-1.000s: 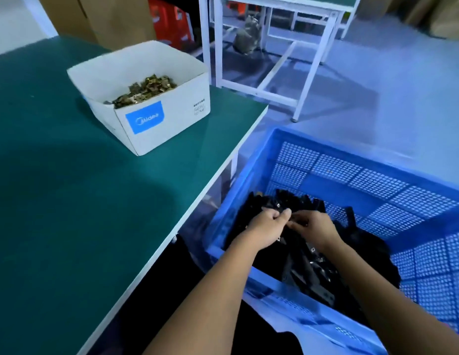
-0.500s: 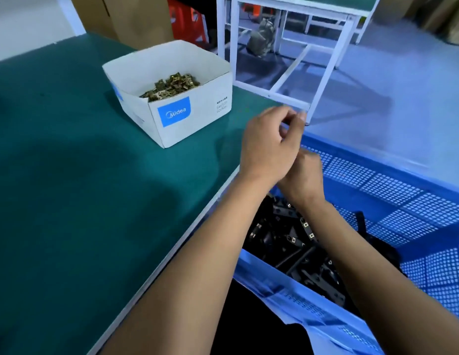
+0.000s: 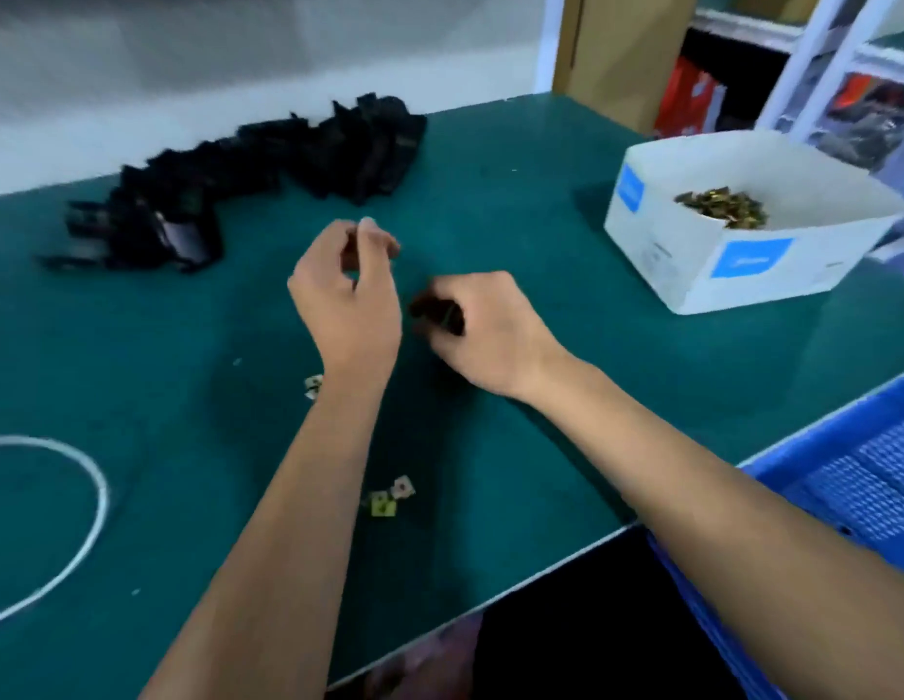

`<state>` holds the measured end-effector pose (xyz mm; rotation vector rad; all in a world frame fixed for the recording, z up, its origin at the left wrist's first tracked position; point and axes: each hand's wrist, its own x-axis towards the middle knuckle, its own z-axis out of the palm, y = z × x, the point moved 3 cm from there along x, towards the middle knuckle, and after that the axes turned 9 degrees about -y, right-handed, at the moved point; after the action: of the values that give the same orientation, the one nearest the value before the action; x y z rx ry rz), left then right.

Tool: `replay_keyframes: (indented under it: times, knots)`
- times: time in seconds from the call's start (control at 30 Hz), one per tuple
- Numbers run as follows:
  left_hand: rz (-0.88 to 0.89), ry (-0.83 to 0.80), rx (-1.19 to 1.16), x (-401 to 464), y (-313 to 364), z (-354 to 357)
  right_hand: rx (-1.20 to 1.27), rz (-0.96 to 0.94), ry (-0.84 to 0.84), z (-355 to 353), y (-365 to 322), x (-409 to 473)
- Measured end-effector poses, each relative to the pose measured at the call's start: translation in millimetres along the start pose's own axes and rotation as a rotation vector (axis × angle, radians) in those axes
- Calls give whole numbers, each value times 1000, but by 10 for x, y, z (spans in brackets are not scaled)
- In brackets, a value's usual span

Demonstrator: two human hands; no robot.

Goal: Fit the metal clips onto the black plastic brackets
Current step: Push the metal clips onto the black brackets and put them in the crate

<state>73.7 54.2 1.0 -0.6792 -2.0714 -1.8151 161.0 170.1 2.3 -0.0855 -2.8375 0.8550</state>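
Observation:
Over the green table, my right hand grips a black plastic bracket that sticks out to the left of its fingers. My left hand hovers just left of it with curled fingers, and thumb and forefinger pinch a small dark piece, blurred, seemingly another bracket. Three loose metal clips lie on the table: one by my left wrist and two between my forearms. More brass-coloured clips fill a white cardboard box at the right.
A long heap of black brackets runs along the table's back left. A blue mesh crate stands off the table's right edge. A white ring lies at the near left. Cardboard and white frames stand behind the table.
Both hands rose out of the blue crate and swung left over the green table. They have parted, each with a dark piece. My view turned left with them.

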Motion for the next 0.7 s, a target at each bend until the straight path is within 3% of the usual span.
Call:
replay_keyframes:
  times: [0.17, 0.33, 0.5, 0.7]
  knots:
    - [-131, 444, 205, 231, -598, -1451, -80, -162, -232, 743, -757, 779]
    - [-350, 723, 41, 347, -874, -1999, -261, -154, -305, 1342, -1256, 1479]
    - [-367, 655, 85, 441, -902, -1896, -492, -132, -68, 1586, -1432, 1993]
    - [-442, 645, 138, 452, -924, -1873, -444, -151, -189, 1545, -1564, 2483]
